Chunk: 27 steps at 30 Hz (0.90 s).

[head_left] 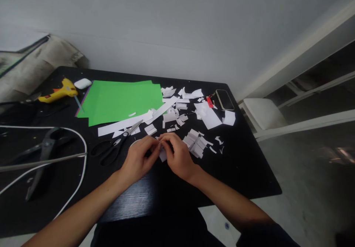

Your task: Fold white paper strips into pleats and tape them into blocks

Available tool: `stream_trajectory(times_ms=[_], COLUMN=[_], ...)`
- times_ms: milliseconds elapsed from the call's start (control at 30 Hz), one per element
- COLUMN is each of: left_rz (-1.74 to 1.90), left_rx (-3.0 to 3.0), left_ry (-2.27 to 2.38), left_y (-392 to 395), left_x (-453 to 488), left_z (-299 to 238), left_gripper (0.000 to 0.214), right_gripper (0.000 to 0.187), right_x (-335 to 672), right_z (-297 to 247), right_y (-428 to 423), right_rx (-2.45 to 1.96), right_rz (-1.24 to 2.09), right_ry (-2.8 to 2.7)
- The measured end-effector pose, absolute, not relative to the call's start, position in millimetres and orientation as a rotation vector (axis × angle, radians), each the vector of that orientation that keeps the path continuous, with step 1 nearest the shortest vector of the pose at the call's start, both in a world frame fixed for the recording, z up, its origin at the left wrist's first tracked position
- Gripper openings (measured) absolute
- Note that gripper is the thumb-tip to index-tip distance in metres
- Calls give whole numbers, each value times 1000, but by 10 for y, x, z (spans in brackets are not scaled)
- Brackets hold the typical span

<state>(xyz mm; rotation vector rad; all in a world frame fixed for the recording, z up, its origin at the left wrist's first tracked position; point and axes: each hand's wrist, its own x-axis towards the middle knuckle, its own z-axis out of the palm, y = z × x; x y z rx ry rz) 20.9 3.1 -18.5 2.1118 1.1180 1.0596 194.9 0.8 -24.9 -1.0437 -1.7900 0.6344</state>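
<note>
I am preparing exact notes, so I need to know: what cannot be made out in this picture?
All in the head view:
White paper piece: shape mostly covered by the left hand and right hand.
Pale object: mostly hidden behind the left hand.
White cable: cut off by the left edge.
Red piece: too small to identify.

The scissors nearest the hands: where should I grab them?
Grip the scissors by their black loops, probably best from the near-left side: the loops point that way, while the pointed blades aim away toward white paper.
</note>
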Motion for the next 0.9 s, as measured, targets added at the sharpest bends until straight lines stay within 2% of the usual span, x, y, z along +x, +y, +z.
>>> stream_trajectory(times_ms=[433, 733, 900], left_rz=[1086, 1073, 981], left_rx=[2097, 2166, 2221], left_ry=[1117, 1104, 1043], left_y=[33, 41, 64], left_x=[182, 156, 136], left_z=[-143, -139, -160], left_gripper=[5, 6, 8], right_gripper=[12, 12, 13], right_x=[1965, 2033, 2065], right_z=[-170, -175, -181], right_y=[20, 65, 73], right_rx=[-1065, -985, -998], right_rz=[840, 677, 719], right_ry=[-1626, -1790, -1832])
